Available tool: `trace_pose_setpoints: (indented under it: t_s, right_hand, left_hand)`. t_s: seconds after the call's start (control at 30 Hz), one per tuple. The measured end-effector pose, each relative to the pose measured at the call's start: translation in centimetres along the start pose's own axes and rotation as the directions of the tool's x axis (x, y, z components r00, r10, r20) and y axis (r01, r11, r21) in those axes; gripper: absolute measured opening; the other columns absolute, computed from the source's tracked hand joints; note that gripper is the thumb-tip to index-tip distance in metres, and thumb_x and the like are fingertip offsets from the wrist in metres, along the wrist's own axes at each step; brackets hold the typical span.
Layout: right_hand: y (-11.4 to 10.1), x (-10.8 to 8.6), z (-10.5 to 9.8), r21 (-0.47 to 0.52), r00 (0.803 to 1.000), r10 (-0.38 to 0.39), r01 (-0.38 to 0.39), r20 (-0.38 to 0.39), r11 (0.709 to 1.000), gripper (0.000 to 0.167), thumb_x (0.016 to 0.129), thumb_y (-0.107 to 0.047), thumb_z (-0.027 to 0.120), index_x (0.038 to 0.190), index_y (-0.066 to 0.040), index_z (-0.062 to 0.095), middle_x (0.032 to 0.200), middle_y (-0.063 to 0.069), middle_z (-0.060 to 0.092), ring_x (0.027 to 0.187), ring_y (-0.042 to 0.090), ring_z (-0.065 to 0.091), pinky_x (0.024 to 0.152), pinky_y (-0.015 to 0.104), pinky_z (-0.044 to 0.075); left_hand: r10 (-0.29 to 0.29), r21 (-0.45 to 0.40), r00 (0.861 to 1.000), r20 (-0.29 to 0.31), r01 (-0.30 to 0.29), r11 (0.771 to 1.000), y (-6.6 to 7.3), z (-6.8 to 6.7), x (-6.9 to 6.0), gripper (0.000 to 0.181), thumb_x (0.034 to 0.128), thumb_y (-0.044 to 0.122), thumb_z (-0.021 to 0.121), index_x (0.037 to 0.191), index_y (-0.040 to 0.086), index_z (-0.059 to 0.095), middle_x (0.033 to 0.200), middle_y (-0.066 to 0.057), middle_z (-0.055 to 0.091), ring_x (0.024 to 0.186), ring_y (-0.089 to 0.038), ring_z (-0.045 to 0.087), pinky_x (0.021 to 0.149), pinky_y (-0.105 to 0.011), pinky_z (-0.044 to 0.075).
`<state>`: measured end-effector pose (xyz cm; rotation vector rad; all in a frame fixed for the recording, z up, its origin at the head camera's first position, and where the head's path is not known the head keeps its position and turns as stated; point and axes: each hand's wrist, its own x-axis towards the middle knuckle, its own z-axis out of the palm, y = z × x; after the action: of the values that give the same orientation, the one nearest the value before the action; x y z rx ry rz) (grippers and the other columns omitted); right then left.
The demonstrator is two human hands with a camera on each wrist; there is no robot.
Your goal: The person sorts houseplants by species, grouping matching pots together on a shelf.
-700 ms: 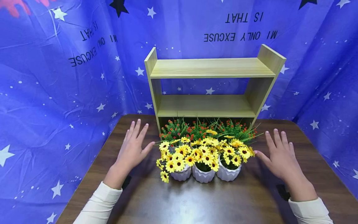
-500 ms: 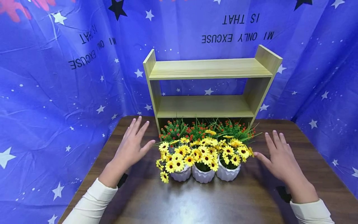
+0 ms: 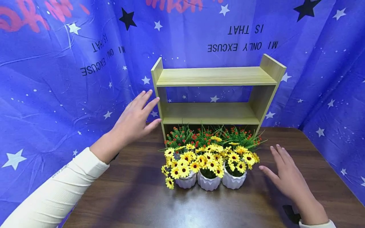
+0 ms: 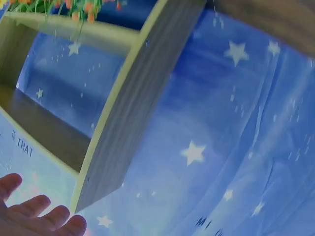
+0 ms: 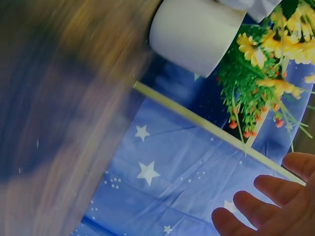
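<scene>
My left hand (image 3: 134, 118) is raised beside the left side panel of a light wooden shelf (image 3: 216, 76), fingers spread and holding nothing. Its fingertips come close to the panel; whether they touch it I cannot tell. In the left wrist view those fingers (image 4: 30, 205) show below the shelf panel (image 4: 128, 113). My right hand (image 3: 291, 177), fingers extended, hovers over the table to the right of the flowers, holding nothing. Three white ribbed pots (image 3: 209, 183) with yellow daisies (image 3: 212, 165) stand in a row between the hands. Behind them are red-flowered green plants (image 3: 242, 134), their pots mostly hidden.
A dark brown wooden table (image 3: 182, 212) carries everything. The shelf has a top board and a middle board (image 3: 211, 113), with the flowers in front of its lower part. A blue star-printed curtain (image 3: 188, 41) encloses the back and sides.
My left hand has risen and moved forward from beside the flowers to the shelf's left side. The right hand has hardly moved. The head view has tilted up slightly.
</scene>
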<state>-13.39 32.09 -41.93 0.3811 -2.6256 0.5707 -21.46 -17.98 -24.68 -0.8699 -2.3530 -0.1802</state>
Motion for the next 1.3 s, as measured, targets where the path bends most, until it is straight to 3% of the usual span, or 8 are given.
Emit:
trace_pose_setpoints:
  t_s: [0.17, 0.3, 0.47, 0.6, 0.73, 0.9, 1.07, 1.3]
  right_hand:
    - [-0.4, -0.4, 0.1, 0.04, 0.999, 0.023, -0.022, -0.038, 0.999, 0.081, 0.092, -0.033, 0.071, 0.15, 0.007, 0.031, 0.151, 0.036, 0.027, 0.138, 0.055, 0.024, 0.111, 0.066, 0.015]
    - [-0.8, -0.5, 0.4, 0.071, 0.996, 0.038, -0.032, -0.081, 0.997, 0.08, 0.09, -0.029, 0.073, 0.149, 0.007, 0.033, 0.149, 0.036, 0.031, 0.132, 0.058, 0.031, 0.108, 0.068, 0.02]
    - [-1.4, -0.8, 0.8, 0.121, 0.993, 0.052, -0.039, -0.108, 0.992, 0.078, 0.089, -0.026, 0.074, 0.147, 0.009, 0.035, 0.147, 0.038, 0.033, 0.128, 0.059, 0.034, 0.107, 0.068, 0.022]
    - [-1.8, -1.2, 0.9, 0.151, 0.992, 0.067, -0.05, -0.109, 0.987, 0.078, 0.089, -0.025, 0.074, 0.147, 0.009, 0.035, 0.148, 0.037, 0.033, 0.128, 0.06, 0.034, 0.106, 0.069, 0.022]
    - [-2.0, -1.3, 0.9, 0.174, 0.991, 0.073, -0.053, -0.109, 0.983, 0.077, 0.089, -0.024, 0.074, 0.148, 0.008, 0.036, 0.148, 0.036, 0.034, 0.129, 0.059, 0.034, 0.105, 0.069, 0.023]
    - [-2.4, -1.3, 1.3, 0.168, 0.994, 0.062, -0.046, -0.091, 0.985, 0.075, 0.089, -0.024, 0.074, 0.147, 0.007, 0.037, 0.147, 0.035, 0.036, 0.128, 0.058, 0.036, 0.104, 0.07, 0.025]
    - [-3.2, -2.4, 2.2, 0.155, 0.996, 0.068, -0.058, -0.061, 0.986, 0.074, 0.088, -0.026, 0.076, 0.145, 0.005, 0.042, 0.144, 0.033, 0.042, 0.128, 0.054, 0.04, 0.101, 0.067, 0.03]
    - [-4.2, -2.1, 3.3, 0.178, 0.989, 0.151, -0.147, -0.008, 0.973, 0.071, 0.09, -0.032, 0.073, 0.143, 0.005, 0.044, 0.142, 0.031, 0.046, 0.128, 0.051, 0.043, 0.098, 0.066, 0.035]
  left_hand:
    - [-0.051, 0.041, 0.999, 0.015, 0.051, 0.998, -0.3, -1.0, 4.9, 0.068, 0.0939, 0.039, 0.064, 0.147, 0.001, 0.044, 0.155, -0.023, 0.033, 0.142, -0.042, 0.029, 0.109, -0.06, 0.031]
    - [-0.106, 0.076, 0.994, 0.029, 0.103, 0.992, -0.7, -0.8, 8.6, 0.071, 0.0962, 0.042, 0.06, 0.149, -0.001, 0.039, 0.156, -0.02, 0.033, 0.143, -0.04, 0.029, 0.111, -0.057, 0.03]
    - [-0.188, 0.109, 0.981, 0.049, 0.182, 0.977, -1.7, 0.4, 11.1, 0.076, 0.0951, 0.047, 0.059, 0.149, -0.003, 0.037, 0.156, -0.02, 0.034, 0.142, -0.039, 0.03, 0.112, -0.054, 0.03]
    - [-0.245, 0.081, 0.967, 0.075, 0.239, 0.968, -2.6, 1.2, 11.4, 0.081, 0.0937, 0.054, 0.057, 0.15, 0.0, 0.036, 0.156, -0.019, 0.033, 0.143, -0.039, 0.029, 0.115, -0.052, 0.027]
    - [-0.242, 0.036, 0.97, 0.034, 0.241, 0.97, -3.4, 1.7, 10.9, 0.081, 0.0915, 0.056, 0.06, 0.148, 0.001, 0.04, 0.155, -0.018, 0.036, 0.142, -0.039, 0.03, 0.116, -0.049, 0.026]
    - [-0.149, 0.056, 0.985, -0.086, 0.155, 0.986, -3.9, 2.3, 10.0, 0.075, 0.0886, 0.052, 0.066, 0.14, 0.0, 0.05, 0.147, -0.02, 0.045, 0.14, -0.039, 0.033, 0.11, -0.054, 0.034]
    - [-0.049, 0.132, 0.996, -0.078, 0.059, 0.99, -3.6, 3.8, 9.2, 0.069, 0.0877, 0.053, 0.066, 0.136, 0.004, 0.055, 0.141, -0.02, 0.048, 0.14, -0.042, 0.028, 0.107, -0.058, 0.035]
    - [-0.014, 0.145, 0.996, -0.09, 0.027, 0.989, -4.2, 4.2, 9.3, 0.061, 0.0839, 0.056, 0.068, 0.12, 0.007, 0.066, 0.118, -0.014, 0.058, 0.139, -0.042, 0.022, 0.104, -0.055, 0.041]
